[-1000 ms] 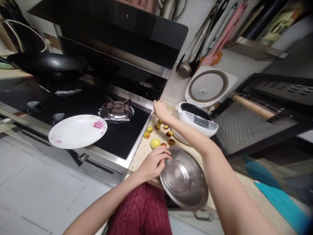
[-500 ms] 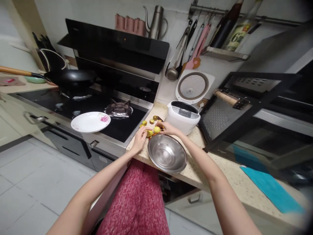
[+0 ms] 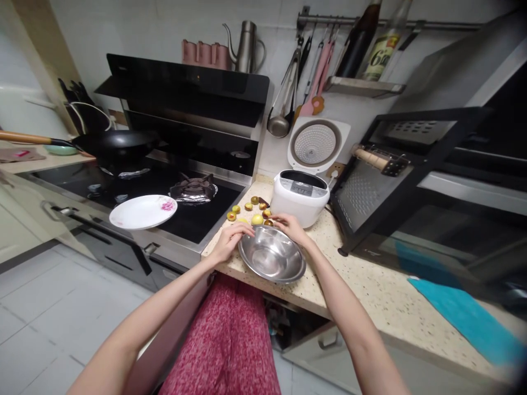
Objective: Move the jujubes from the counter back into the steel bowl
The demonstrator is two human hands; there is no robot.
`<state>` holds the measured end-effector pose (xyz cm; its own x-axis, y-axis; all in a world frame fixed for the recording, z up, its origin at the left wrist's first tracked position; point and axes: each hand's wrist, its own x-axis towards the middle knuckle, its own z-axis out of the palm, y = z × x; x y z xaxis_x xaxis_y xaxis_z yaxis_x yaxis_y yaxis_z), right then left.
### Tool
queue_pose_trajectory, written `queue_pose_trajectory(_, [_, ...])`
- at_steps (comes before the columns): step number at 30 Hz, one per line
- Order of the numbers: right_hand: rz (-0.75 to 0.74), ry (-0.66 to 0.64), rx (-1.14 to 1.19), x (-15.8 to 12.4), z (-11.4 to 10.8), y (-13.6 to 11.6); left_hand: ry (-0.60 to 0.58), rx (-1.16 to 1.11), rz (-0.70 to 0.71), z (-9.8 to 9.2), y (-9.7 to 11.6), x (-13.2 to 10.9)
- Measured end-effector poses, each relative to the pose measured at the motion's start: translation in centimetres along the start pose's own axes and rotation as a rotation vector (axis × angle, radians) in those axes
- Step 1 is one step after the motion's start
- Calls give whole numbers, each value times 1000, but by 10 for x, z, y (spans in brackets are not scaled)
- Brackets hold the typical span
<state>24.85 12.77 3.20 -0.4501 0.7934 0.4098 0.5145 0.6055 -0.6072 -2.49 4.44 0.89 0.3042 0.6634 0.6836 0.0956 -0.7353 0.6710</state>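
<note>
A shiny metal bowl [image 3: 269, 260] stands near the counter's front edge. My left hand [image 3: 230, 240] is at its left rim, fingers bent over the edge with their tips inside. Past the far right rim is my right hand [image 3: 290, 227], its fingers stretched out and slightly apart, with nothing visible in them. Just beyond the bowl lies a pale yellow round piece [image 3: 257, 219]. Around it are several small fruit pieces [image 3: 248, 207], yellow-green and brown, some showing cut faces. The bowl's rim hides part of another yellow piece.
A white rice cooker [image 3: 298, 203] with its lid up stands behind the bowl. To the left, a flowered white plate [image 3: 140, 214] overhangs the stove front, and a black wok [image 3: 119, 144] sits on a burner. An oven [image 3: 432, 219] and a turquoise cloth [image 3: 461, 312] are on the right.
Both hands have come away from the fruit pieces toward me. My left hand is now at the bowl's rim, and the yellow round piece lies free. The camera view has shifted slightly.
</note>
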Motion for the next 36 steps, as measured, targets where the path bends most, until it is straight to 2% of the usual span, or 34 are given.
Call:
queue_pose_trajectory(9, [-11, -76, 6, 2, -4, -2, -30, 8, 8, 1, -1, 1])
queue_pose_trajectory(16, [-16, -109, 74, 6, 0, 12, -72, 78, 25, -1, 5, 0])
queue_pose_trajectory(22, [-43, -104, -7, 2, 12, 20, -181, 133, 125, -4, 7, -5])
queue_pose_trajectory(26, [-70, -75, -141, -1, 21, 16, -231, 157, 125, -5, 10, -7])
queue_pose_trajectory(29, [-90, -70, -152, -2, 23, 12, -253, 160, 128, -5, 12, -8])
queue_pose_trajectory(32, [-92, -66, -159, -3, 17, 10, -267, 158, 124, -4, 12, -9])
queue_pose_trajectory(36, [-126, 59, -137, -4, -4, 4, -277, 160, 113, -4, 13, -8])
